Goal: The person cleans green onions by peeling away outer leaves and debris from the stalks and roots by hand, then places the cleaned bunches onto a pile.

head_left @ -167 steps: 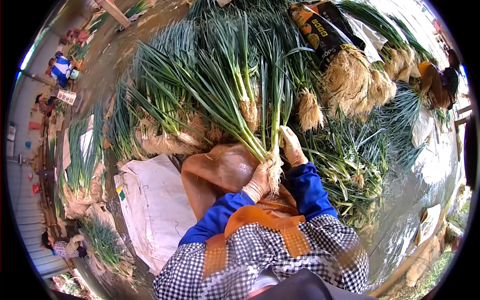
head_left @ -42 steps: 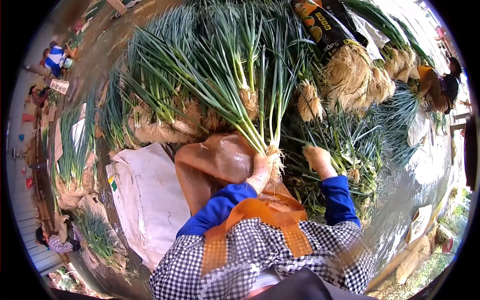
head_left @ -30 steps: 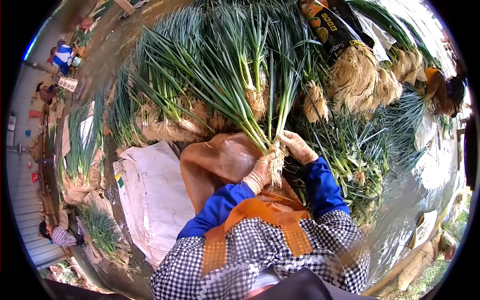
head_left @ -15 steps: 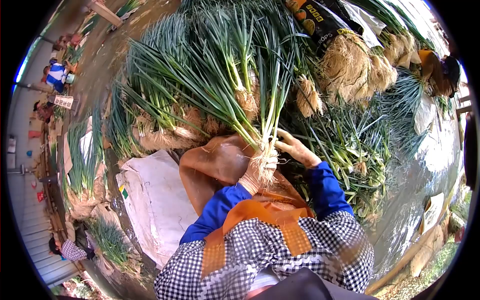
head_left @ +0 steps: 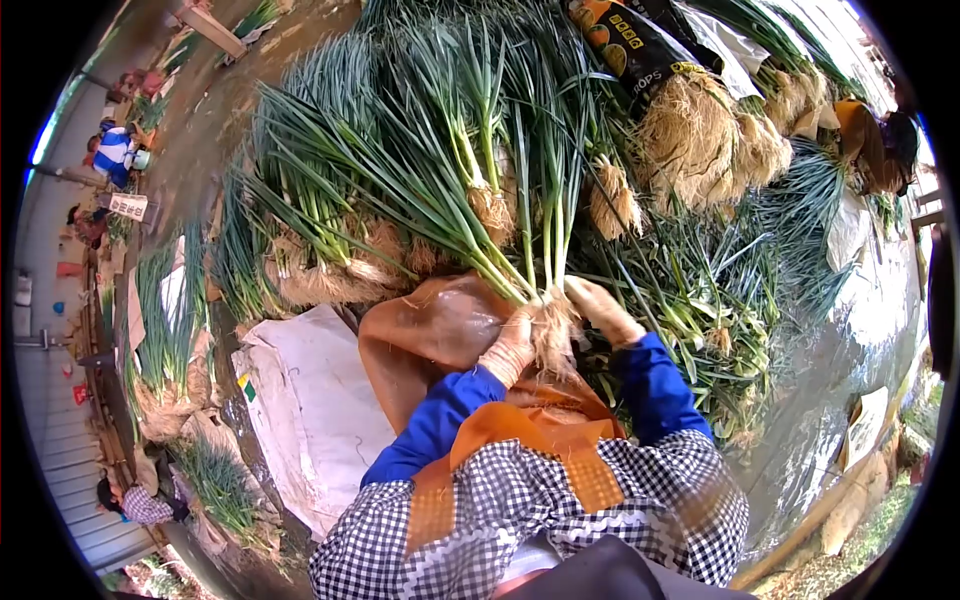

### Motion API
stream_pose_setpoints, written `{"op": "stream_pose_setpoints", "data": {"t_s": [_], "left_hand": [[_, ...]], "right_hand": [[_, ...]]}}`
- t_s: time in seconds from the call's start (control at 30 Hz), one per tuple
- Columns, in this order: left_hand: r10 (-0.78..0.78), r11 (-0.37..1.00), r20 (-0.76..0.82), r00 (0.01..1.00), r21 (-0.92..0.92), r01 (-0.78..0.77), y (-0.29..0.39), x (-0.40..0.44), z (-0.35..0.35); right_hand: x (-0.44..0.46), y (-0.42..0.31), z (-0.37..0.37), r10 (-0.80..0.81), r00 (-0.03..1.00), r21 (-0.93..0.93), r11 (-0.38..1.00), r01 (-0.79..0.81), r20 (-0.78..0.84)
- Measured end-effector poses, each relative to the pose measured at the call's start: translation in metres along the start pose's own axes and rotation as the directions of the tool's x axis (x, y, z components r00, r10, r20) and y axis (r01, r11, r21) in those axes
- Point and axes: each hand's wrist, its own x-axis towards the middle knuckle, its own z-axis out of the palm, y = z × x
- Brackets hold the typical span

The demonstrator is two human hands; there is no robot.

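A small bunch of green onions (head_left: 550, 240) stands over my lap, leaves fanning away from me and pale roots hanging toward me. My left hand (head_left: 511, 346) is closed around its base from the left, some fingers hidden behind the roots. From the right, my right hand (head_left: 606, 314) presses its fingers against the base of the stalks; its fingertips are partly hidden. An orange-brown apron (head_left: 425, 325) covers my knees beneath the bunch. Just beyond lies another small bunch (head_left: 490, 210) on the large pile of green onions (head_left: 330, 130).
Loose trimmed leaves (head_left: 700, 330) lie to my right. A black printed bag (head_left: 640, 50) wraps a rooted bundle at the upper right. A white sack (head_left: 310, 410) is spread at my left. More onions (head_left: 165, 330) and several people (head_left: 140, 500) are at far left.
The bunch's stalks have spread apart and its roots have swung slightly right and down. My right hand has moved down against the base, and my left hand has turned around it.
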Motion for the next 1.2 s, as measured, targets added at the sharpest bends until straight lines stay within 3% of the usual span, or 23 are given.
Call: {"op": "stream_pose_setpoints", "data": {"t_s": [0.07, 0.13, 0.23, 0.27, 0.33, 0.37, 0.4, 0.47, 0.5, 0.53, 0.6, 0.63, 0.67, 0.73, 0.8, 0.83, 0.87, 0.93, 0.97, 1.0, 1.07, 1.17, 1.2], "left_hand": [[0.032, 0.989, -0.123, 0.992, 0.148, -0.014, -0.001, 0.009, -0.011], [0.041, 0.988, -0.16, 0.986, 0.153, -0.016, -0.004, 0.019, -0.018], [0.102, 0.994, -0.124, 0.987, 0.052, -0.096, -0.004, 0.027, -0.033], [0.002, 1.0, 0.199, 0.98, 0.014, -0.005, 0.006, 0.019, -0.028], [0.171, 0.985, 0.167, 0.971, 0.002, -0.173, 0.012, -0.021, -0.003], [0.144, 0.987, 0.083, 0.986, 0.06, -0.149, 0.015, -0.021, 0.002], [0.159, 0.981, 0.137, 0.978, 0.092, -0.172, 0.017, -0.025, 0.004], [-0.037, 0.995, 0.454, 0.89, -0.063, 0.074, 0.014, 0.004, -0.022], [0.108, 0.994, -0.013, 0.994, -0.007, -0.108, -0.002, 0.016, -0.025], [0.059, 0.998, 0.016, 0.998, 0.03, -0.059, -0.006, 0.018, -0.02], [-0.07, 0.997, 0.276, 0.959, 0.008, 0.071, 0.001, -0.028, 0.035], [-0.141, 0.982, 0.419, 0.897, -0.055, 0.18, 0.009, -0.02, 0.016], [-0.105, 0.994, 0.437, 0.893, 0.019, 0.107, 0.016, -0.036, 0.028], [0.166, 0.973, 0.571, 0.804, 0.039, -0.229, 0.037, -0.062, 0.058], [0.253, 0.949, 0.615, 0.747, -0.01, -0.314, 0.053, -0.099, 0.092], [0.257, 0.947, 0.64, 0.724, -0.018, -0.32, 0.062, -0.108, 0.096], [0.314, 0.928, 0.621, 0.718, -0.04, -0.371, 0.064, -0.114, 0.096], [0.484, 0.81, 0.608, 0.629, -0.038, -0.586, 0.07, -0.096, 0.078], [0.41, 0.867, 0.546, 0.731, 0.016, -0.498, 0.072, -0.087, 0.064], [0.321, 0.916, 0.474, 0.82, 0.065, -0.396, 0.072, -0.076, 0.047], [0.195, 0.962, 0.47, 0.861, 0.08, -0.261, 0.054, -0.048, 0.032], [0.057, 0.992, 0.283, 0.957, 0.091, -0.086, 0.013, -0.052, 0.047], [-0.058, 0.992, 0.29, 0.955, 0.126, 0.022, 0.01, -0.046, 0.048]], "right_hand": [[0.018, 0.018, 0.022, 0.008, 1.0, 0.161, 0.987, -0.007, -0.005], [0.02, 0.03, 0.029, 0.008, 0.994, 0.16, 0.987, 0.01, -0.113], [0.02, 0.027, 0.039, 0.029, 0.934, 0.102, 0.995, 0.008, -0.355], [0.028, 0.039, 0.028, 0.002, 0.929, 0.202, 0.976, 0.078, -0.371], [0.038, 0.064, -0.011, -0.035, 0.891, 0.103, 0.99, 0.092, -0.453], [0.034, 0.043, -0.017, -0.028, 0.881, 0.117, 0.989, 0.094, -0.472], [0.019, 0.027, -0.016, 0.054, 0.927, 0.048, 0.998, -0.039, -0.371], [0.006, -0.008, 0.014, 0.043, 0.982, -0.305, 0.947, -0.099, -0.186], [0.012, 0.004, 0.015, -0.426, 0.904, -0.632, 0.711, 0.309, -0.038], [0.018, -0.021, 0.013, -0.18, 0.983, -0.681, 0.725, 0.106, -0.039], [0.072, 0.005, -0.037, -0.492, 0.808, -0.762, 0.642, 0.086, -0.323], [0.089, 0.0, -0.059, -0.577, 0.693, -0.819, 0.573, -0.033, -0.432], [0.088, -0.04, -0.074, -0.61, 0.624, -0.871, 0.386, -0.303, -0.487], [0.122, -0.058, -0.125, -0.303, 0.725, -0.769, 0.422, -0.48, -0.618], [0.133, -0.062, -0.135, -0.155, 0.907, -0.887, 0.325, -0.327, -0.391], [0.135, -0.059, -0.132, -0.317, 0.847, -0.862, 0.424, -0.276, -0.427], [0.117, -0.065, -0.119, -0.5, 0.776, -0.769, 0.639, 0.03, -0.386], [0.062, -0.108, -0.083, -0.428, 0.782, -0.483, 0.855, 0.189, -0.452], [0.055, -0.093, -0.087, -0.461, 0.794, -0.414, 0.862, 0.294, -0.396], [0.048, -0.082, -0.085, -0.316, 0.896, -0.328, 0.921, 0.211, -0.311], [0.038, -0.056, -0.07, -0.363, 0.852, -0.786, 0.612, -0.088, -0.378], [-0.011, -0.05, -0.028, -0.277, 0.906, -0.156, 0.959, 0.237, -0.32], [-0.032, -0.059, -0.015, -0.317, 0.921, -0.311, 0.92, 0.239, -0.227]]}}
